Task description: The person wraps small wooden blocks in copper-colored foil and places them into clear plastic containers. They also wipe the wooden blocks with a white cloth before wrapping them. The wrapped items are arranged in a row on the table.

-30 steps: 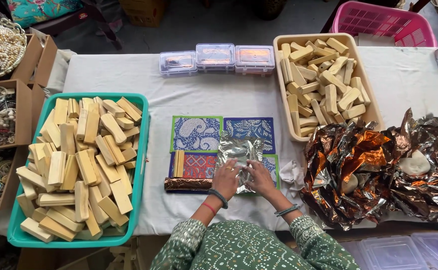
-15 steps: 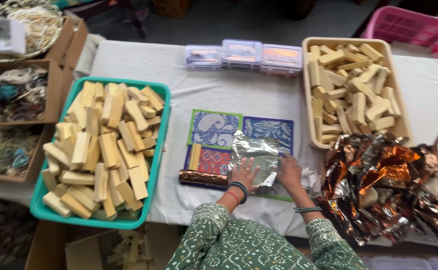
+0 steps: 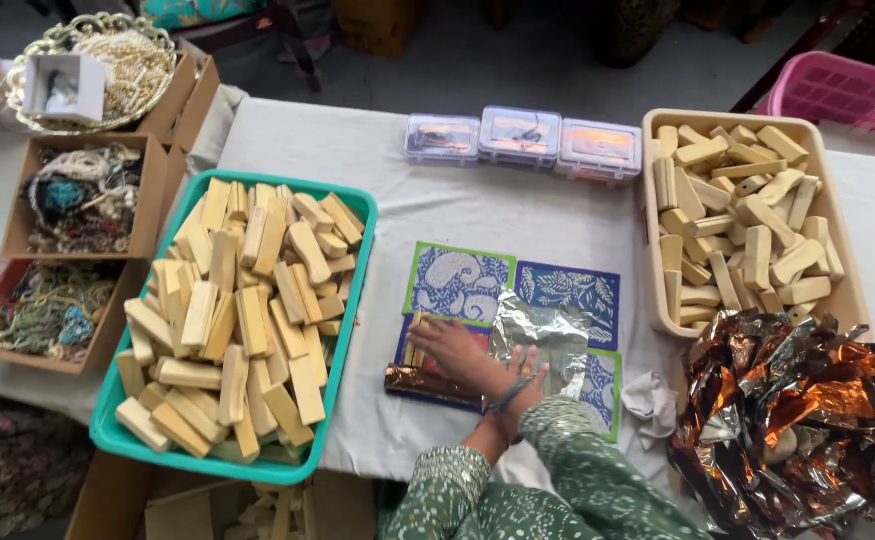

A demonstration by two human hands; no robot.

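Note:
My left hand [image 3: 457,352] lies flat with fingers spread over a few thin wooden sticks [image 3: 415,342] and a copper foil-wrapped strip [image 3: 419,383], at the left end of the patterned mats [image 3: 457,283]. My right hand [image 3: 534,368] is mostly hidden behind my left wrist. Its spread fingers rest on a crinkled silver foil sheet [image 3: 547,332] that lies over the mats. Both arms wear green patterned sleeves, with bangles on the left wrist.
To the left stands a green tray [image 3: 360,290] heaped with wooden blocks, to the right a beige tray [image 3: 651,250] of blocks. Crumpled copper foil [image 3: 797,410] fills the right front. Three small plastic boxes [image 3: 519,135] stand behind. Cardboard boxes of beads [image 3: 77,195] line the left edge.
My left hand has slid left off the foil sheet onto the sticks and foil strip. My right hand stays on the foil. The view has shifted, so the table sits further right.

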